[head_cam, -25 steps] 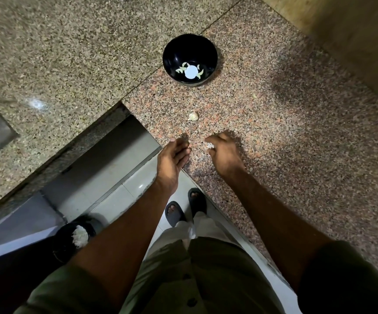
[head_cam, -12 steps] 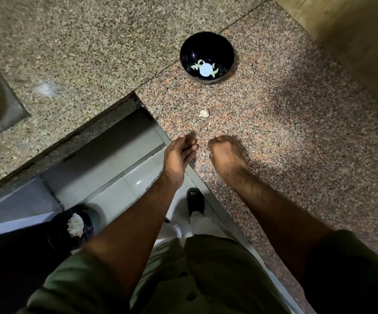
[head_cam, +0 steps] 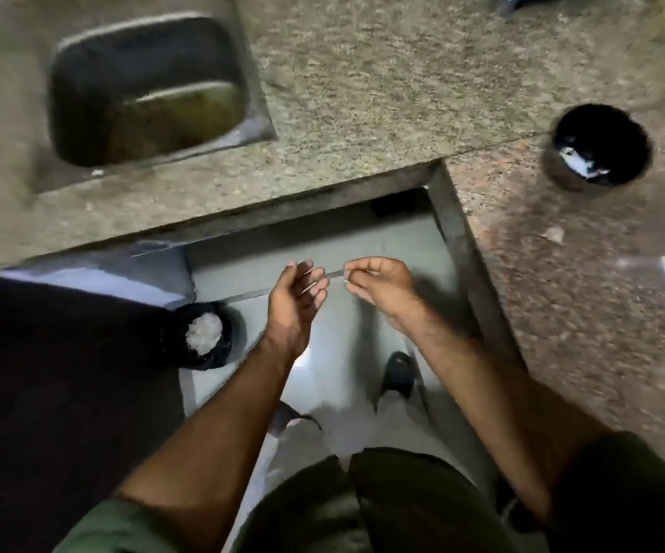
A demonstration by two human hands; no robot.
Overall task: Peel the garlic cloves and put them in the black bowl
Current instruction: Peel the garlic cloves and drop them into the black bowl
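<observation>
Holding my left hand (head_cam: 297, 301) cupped and loose over the floor, right hand (head_cam: 378, 287) pinched, contents too blurred to tell, black bowl (head_cam: 598, 147) on the counter (head_cam: 382, 93), a clove (head_cam: 554, 234) nearby, bin (head_cam: 203, 335) below.

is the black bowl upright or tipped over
Upright: the black bowl sits on the counter with its opening facing up, pale pieces visible inside.
</observation>
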